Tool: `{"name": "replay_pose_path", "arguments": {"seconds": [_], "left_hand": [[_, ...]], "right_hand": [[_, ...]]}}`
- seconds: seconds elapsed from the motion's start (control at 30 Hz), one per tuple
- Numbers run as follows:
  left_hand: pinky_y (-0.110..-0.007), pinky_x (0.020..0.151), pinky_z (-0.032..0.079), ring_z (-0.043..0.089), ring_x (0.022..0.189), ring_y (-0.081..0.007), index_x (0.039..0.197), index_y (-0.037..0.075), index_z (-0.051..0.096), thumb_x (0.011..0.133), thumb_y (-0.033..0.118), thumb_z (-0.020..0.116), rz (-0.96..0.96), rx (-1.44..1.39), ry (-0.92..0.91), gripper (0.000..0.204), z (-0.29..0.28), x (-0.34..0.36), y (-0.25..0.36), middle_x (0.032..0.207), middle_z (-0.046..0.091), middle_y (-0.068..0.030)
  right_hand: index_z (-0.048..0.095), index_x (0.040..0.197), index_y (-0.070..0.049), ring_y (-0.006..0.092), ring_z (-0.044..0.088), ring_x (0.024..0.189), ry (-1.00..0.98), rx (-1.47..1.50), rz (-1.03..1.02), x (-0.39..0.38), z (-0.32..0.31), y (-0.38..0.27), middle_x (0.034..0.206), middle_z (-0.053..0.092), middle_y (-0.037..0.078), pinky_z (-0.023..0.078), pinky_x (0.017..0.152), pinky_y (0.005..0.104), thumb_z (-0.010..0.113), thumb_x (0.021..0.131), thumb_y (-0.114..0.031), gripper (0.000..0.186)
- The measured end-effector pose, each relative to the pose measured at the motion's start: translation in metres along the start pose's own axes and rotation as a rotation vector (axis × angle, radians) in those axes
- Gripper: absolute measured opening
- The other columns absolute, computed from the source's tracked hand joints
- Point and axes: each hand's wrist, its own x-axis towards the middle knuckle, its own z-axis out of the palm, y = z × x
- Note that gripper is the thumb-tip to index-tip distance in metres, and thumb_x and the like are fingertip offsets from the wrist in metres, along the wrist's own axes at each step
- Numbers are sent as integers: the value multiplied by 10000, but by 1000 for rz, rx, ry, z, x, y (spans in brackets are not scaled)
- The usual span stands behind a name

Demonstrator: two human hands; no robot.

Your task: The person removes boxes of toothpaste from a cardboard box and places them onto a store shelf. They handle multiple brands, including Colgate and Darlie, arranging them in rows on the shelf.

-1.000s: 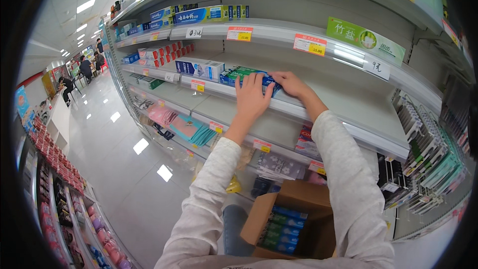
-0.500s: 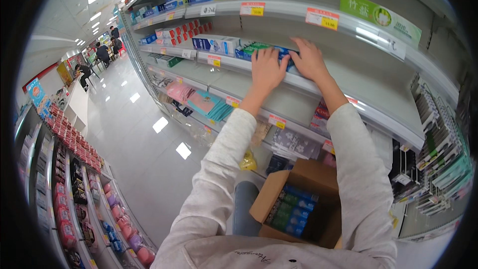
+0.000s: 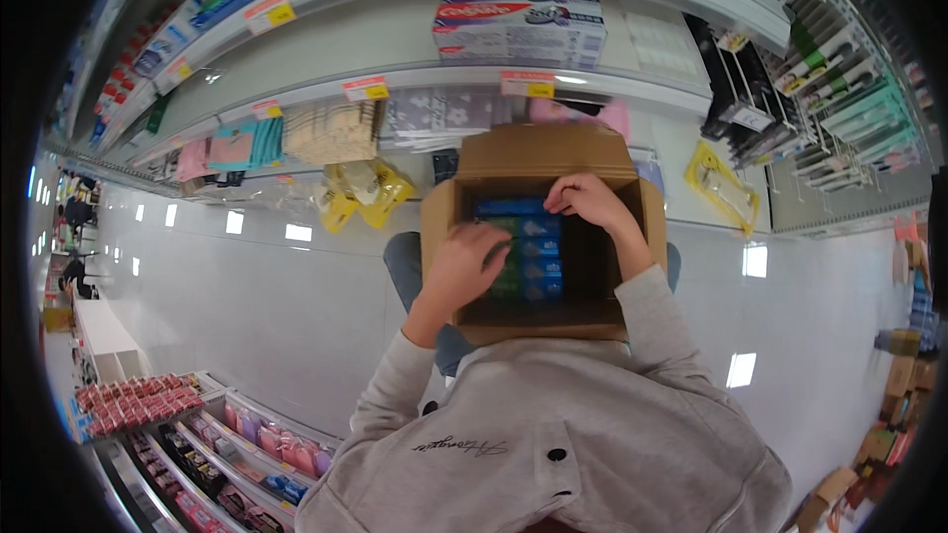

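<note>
A cardboard carton (image 3: 546, 155) stands open between my knees. Inside it, several blue-and-green toothpaste boxes (image 3: 541, 247) are stacked on the left side. My left hand (image 3: 464, 266) is over the carton's left edge, slightly blurred, its fingers bent above the green ends and its thumb apart; I see nothing in it. My right hand (image 3: 591, 205) reaches in from the right, fingers loosely curled with their tips beside the blue end of the farthest toothpaste box (image 3: 509, 207). Whether those fingertips touch the box cannot be made out.
Shelves rise beyond the carton, with stacked toothpaste cartons (image 3: 518, 30) on one tier. Below are folded grey patterned packs (image 3: 444, 118) and yellow bags (image 3: 365, 190). Hanging toothbrushes (image 3: 829, 89) are at the right, a low display shelf (image 3: 267, 434) at the lower left.
Both hands have left the blue-and-green boxes on the upper shelf and come down to the carton. My view has tilted down and turned to the right.
</note>
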Motion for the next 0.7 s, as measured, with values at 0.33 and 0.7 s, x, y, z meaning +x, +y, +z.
{"name": "replay_pose_path", "arguments": {"seconds": [0.33, 0.7], "left_hand": [[-384, 804, 489, 648, 817, -275, 908, 81, 689, 834, 42, 681, -26, 78, 85, 84, 37, -24, -11, 860, 687, -67], [-363, 786, 466, 642, 793, -251, 898, 78, 654, 829, 75, 681, 16, 180, 51, 74, 42, -24, -13, 825, 660, -69]], "right_hand": [[682, 1063, 95, 390, 644, 1155, 508, -511, 399, 41, 27, 131, 1194, 663, 300, 513, 953, 450, 672, 830, -270, 433], [715, 1036, 23, 292, 687, 909, 430, -323, 299, 34, 20, 130, 938, 720, 143, 524, 774, 393, 763, 790, -283, 396]]}}
